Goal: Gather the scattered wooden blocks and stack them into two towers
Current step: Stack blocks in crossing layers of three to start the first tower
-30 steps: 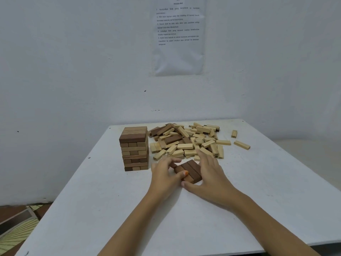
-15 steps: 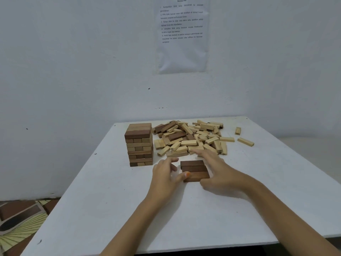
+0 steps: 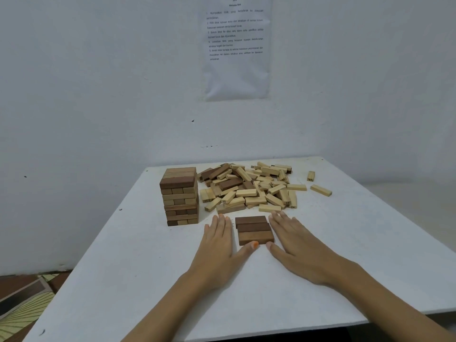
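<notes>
The left hand [image 3: 217, 243] and right hand [image 3: 296, 248], flat with fingers straight and holding nothing, flank the three dark blocks [image 3: 254, 230] at frame centre; press inward evenly so the ends sit flush.

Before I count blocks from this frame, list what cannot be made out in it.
Head view only.
Wall sheet: print too small, blurred; top cut by frame edge.
Loose pile: lower blocks buried under upper ones; numbers mostly too small.
Tower: far side faces away.
Left hand, right hand: contact with the three dark blocks unclear.
</notes>
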